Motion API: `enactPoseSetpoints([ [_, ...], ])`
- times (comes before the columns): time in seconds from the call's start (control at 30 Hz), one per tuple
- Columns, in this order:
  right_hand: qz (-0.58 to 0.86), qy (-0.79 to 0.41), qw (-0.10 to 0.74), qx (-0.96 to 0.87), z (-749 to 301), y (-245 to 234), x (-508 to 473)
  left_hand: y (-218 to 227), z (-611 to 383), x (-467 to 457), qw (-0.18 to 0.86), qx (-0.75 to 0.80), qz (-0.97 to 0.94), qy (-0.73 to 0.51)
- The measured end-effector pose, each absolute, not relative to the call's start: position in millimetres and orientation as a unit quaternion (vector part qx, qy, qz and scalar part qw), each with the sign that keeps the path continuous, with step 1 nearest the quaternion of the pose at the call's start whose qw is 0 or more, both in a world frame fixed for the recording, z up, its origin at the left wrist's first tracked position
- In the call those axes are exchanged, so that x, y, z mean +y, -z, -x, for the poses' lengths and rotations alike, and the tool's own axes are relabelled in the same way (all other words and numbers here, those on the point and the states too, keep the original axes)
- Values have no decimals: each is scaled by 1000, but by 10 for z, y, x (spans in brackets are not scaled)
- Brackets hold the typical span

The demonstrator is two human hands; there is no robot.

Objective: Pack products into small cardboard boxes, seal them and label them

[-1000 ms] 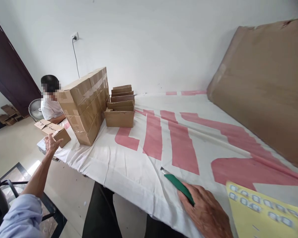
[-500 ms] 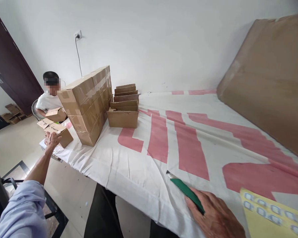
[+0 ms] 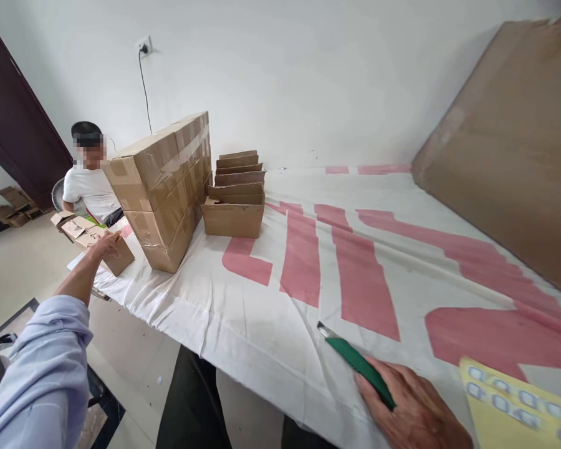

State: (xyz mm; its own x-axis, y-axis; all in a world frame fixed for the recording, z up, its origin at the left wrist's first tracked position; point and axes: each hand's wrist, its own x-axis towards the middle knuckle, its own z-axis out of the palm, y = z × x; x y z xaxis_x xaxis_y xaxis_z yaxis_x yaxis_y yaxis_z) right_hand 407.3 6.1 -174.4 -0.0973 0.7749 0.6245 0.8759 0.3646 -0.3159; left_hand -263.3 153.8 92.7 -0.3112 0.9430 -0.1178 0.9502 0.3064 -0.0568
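Note:
At the far left end of the table, my left hand point(image 3: 105, 245) reaches onto a small brown cardboard box point(image 3: 120, 257), its fingers bent over the top edge. More cardboard with raised flaps point(image 3: 76, 227) shows just beyond this hand. My right hand point(image 3: 414, 402) lies low on the cloth at the right, closed around a green utility knife point(image 3: 358, 366). The knife's metal tip points away from me, up and to the left.
Taped cartons point(image 3: 161, 187) stand stacked beside a row of open-topped boxes point(image 3: 234, 219). A yellow sticker sheet point(image 3: 509, 418) lies at the right. A large cardboard panel point(image 3: 509, 143) leans against the wall. A co-worker point(image 3: 91, 190) sits beyond the table's left end.
My left hand has shifted right and slightly up along the box. The box near the co-worker's chest has moved down to the left. My right hand keeps hold of the knife.

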Motion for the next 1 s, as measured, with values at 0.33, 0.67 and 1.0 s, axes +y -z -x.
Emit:
enactPoseSetpoints([
  [0.33, 527, 128, 374, -752, -4022, 1635, 70, -1005, 2093, 1112, 3, 826, -560, 66],
  [0.67, 560, 95, 369, -736, -4001, 1663, 48, -767, 791, 181, 25, 758, -650, 53],
  [1.0, 550, 83, 373, -743, -4017, 1641, 40, -780, 650, 126, -40, 752, -623, -214],
])
